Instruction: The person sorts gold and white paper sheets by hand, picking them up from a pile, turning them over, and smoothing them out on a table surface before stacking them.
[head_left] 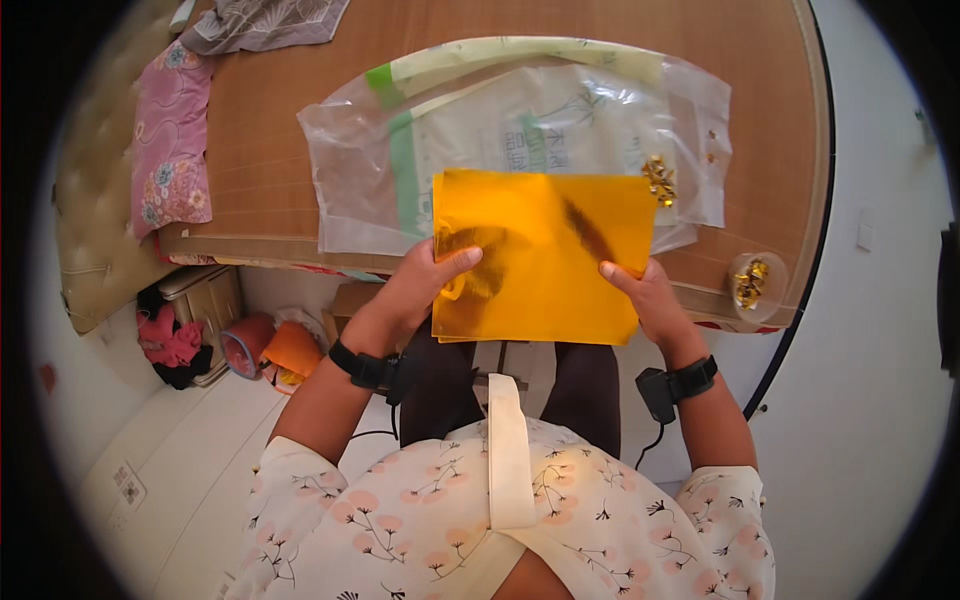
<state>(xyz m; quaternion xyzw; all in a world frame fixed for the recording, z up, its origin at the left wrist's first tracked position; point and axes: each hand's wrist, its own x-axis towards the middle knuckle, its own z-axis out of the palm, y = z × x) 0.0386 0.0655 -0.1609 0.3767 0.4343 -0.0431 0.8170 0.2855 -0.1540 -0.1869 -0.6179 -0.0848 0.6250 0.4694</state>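
Between my hands I hold a stack of shiny gold foil sheets, roughly square, above my lap at the near edge of the bed. My left hand grips the left edge, thumb on top and fingers hidden beneath. At the right edge my right hand pinches the sheets the same way. Beyond the sheets a large clear plastic bag with green and pale printing lies flat. A small heap of gold foil pieces rests on its right part, just past the sheets' far right corner.
A clear round tub with gold pieces stands near the bed's right front corner. The brown mat covers the bed. A pink floral pillow lies at the left. On the floor are a bucket and an orange bag.
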